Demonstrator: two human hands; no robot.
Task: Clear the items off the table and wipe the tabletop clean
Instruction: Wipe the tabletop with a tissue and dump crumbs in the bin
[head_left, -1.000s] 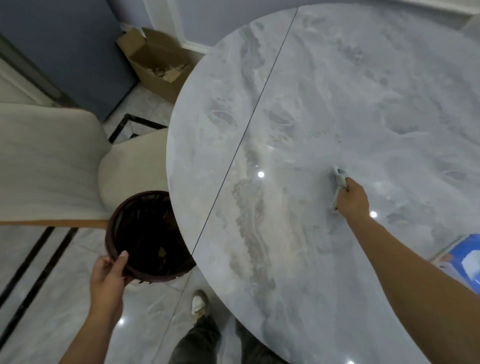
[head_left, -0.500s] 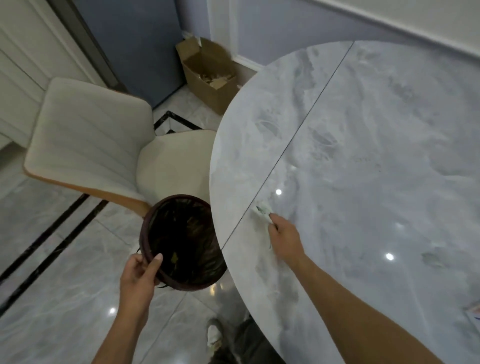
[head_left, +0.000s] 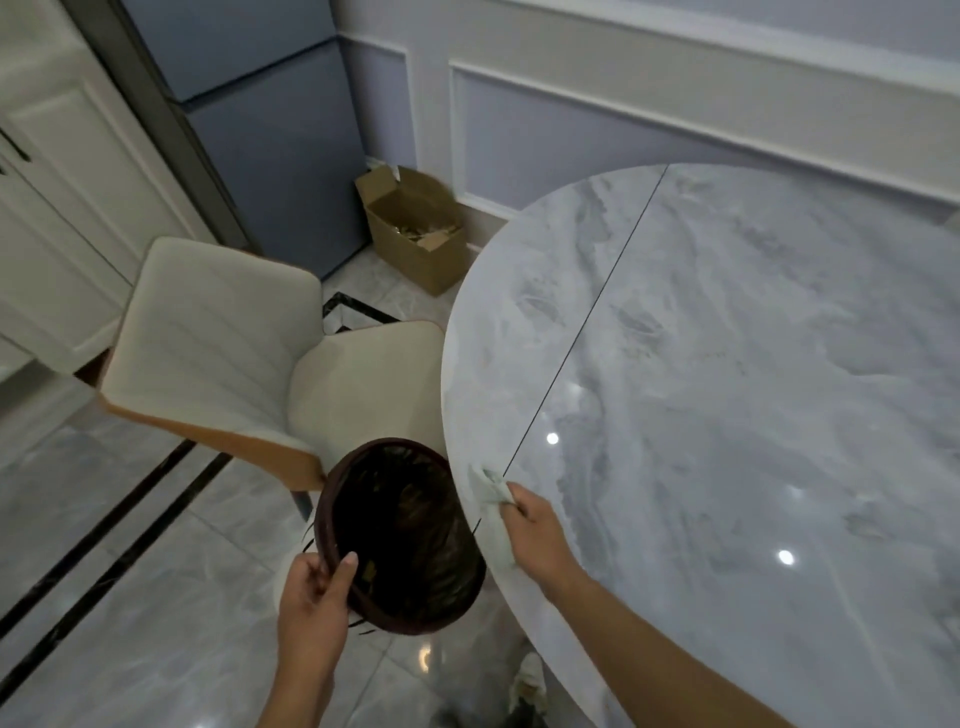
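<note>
Fingers of my right hand are clamped on the wipe at the near edge of the surface. Fingers of my left hand grip the bin rim, just below that edge. Hazard: any gap between rim and edge would let swept debris drop to the floor.

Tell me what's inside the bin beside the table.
The bin is lined with a dark bag, and a few pale scraps show near its front. Deeper contents are lost in shadow; the left hand hides some rim.
</note>
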